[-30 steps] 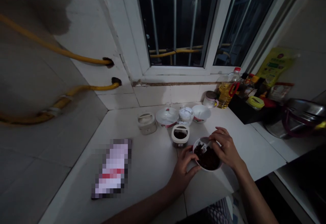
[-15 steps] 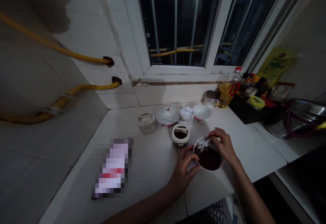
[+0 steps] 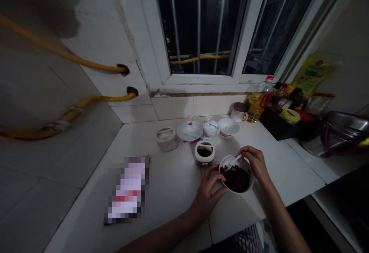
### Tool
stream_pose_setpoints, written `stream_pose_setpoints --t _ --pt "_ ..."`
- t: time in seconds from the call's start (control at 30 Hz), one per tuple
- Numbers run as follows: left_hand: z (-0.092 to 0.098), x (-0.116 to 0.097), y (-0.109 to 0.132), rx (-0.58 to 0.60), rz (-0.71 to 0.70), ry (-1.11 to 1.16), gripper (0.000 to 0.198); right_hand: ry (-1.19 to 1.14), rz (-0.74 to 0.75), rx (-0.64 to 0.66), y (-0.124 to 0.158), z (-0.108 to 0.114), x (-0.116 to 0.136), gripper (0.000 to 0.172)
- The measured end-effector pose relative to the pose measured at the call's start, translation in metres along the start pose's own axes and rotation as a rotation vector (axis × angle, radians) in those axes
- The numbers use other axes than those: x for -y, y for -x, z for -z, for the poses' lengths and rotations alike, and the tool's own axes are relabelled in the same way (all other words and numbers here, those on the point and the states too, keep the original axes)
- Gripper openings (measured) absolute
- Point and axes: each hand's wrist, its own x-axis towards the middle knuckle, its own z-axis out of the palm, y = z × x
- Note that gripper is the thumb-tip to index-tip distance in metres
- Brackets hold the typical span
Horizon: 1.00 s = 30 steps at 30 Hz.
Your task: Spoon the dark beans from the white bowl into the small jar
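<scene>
Inspection finds the left hand (image 3: 206, 195) clamped on the rim of a white bowl (image 3: 249, 182) of dark food (image 3: 234, 179) on the tiled table (image 3: 170, 180), the right hand (image 3: 255, 164) close beside it, pinching a white spoon (image 3: 232, 161) inside the bowl.

Glossy white ceramic bowl (image 3: 250, 179), smooth white plastic spoon (image 3: 234, 160), glossy tiled countertop (image 3: 170, 176)

beyond your hands (image 3: 209, 195), a barred white-framed window (image 3: 201, 26) shows darkness; to their left, yellow hoses (image 3: 66, 58) cross a dim tiled wall (image 3: 100, 34).
</scene>
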Motion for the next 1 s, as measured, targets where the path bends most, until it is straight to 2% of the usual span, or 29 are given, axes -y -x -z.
stream_pose_setpoints --t 0.17,0.3,0.43,0.53,0.6,0.63,0.7,0.8,0.9,1.0 --pt "0.0 0.001 0.0 -0.003 -0.008 -0.003 0.014 -0.048 0.032 0.004 -0.006 -0.001 0.008 0.011" --pt "0.0 0.0 0.0 0.003 -0.016 0.0 0.017 -0.034 0.164 -0.007 -0.011 -0.015 0.022 0.015" --pt "0.0 0.0 0.0 -0.002 -0.004 0.006 0.02 0.165 0.49 -0.044 -0.006 -0.039 0.033 0.013" --pt "-0.001 0.0 0.0 -0.001 0.013 0.01 0.018 0.443 0.819 0.076 0.0 -0.049 0.036 0.019" --pt "-0.001 0.0 0.0 -0.005 0.014 0.016 0.018 0.571 0.957 0.168 0.003 -0.049 0.037 0.025" --pt "-0.001 -0.001 0.0 -0.009 0.014 0.019 0.017 0.591 0.987 0.174 0.003 -0.047 0.038 0.026" --pt "-0.001 -0.001 0.0 -0.008 0.015 0.019 0.016 0.556 0.98 0.11 0.002 -0.039 0.038 0.024" --pt "-0.001 -0.002 0.0 -0.005 0.021 0.014 0.014 0.44 0.872 0.002 -0.002 -0.021 0.036 0.018" --pt "0.0 -0.002 0.0 -0.007 0.016 0.008 0.013 0.413 0.811 -0.001 -0.008 -0.004 0.026 0.016" --pt "0.001 -0.003 0.0 0.003 0.008 0.002 0.013 0.513 0.818 0.012 -0.01 0.005 0.014 0.016"
